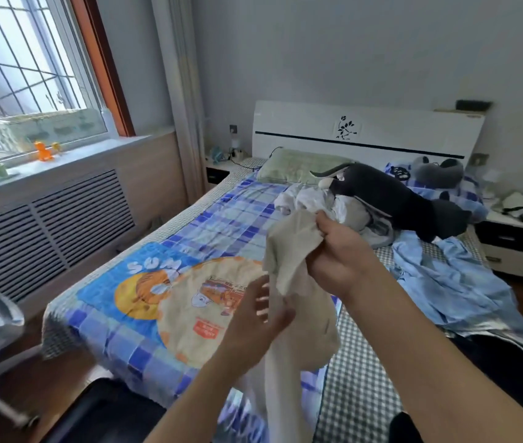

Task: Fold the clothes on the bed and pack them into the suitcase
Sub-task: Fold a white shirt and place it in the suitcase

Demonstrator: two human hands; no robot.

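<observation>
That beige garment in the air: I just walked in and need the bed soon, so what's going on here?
A person is standing at the foot of the bed, holding up a beige garment. The right hand grips its upper part, and the left hand, fingers spread, touches the hanging cloth lower down. It is not folded yet. More clothes wait near the pillow: a white pile with a dark garment over it, and a light blue one spread to the right. No suitcase is clearly in view.

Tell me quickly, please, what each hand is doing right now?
Left hand: open, fingers spread beside the hanging beige cloth garment.
Right hand: closed, holding that garment's top.
</observation>
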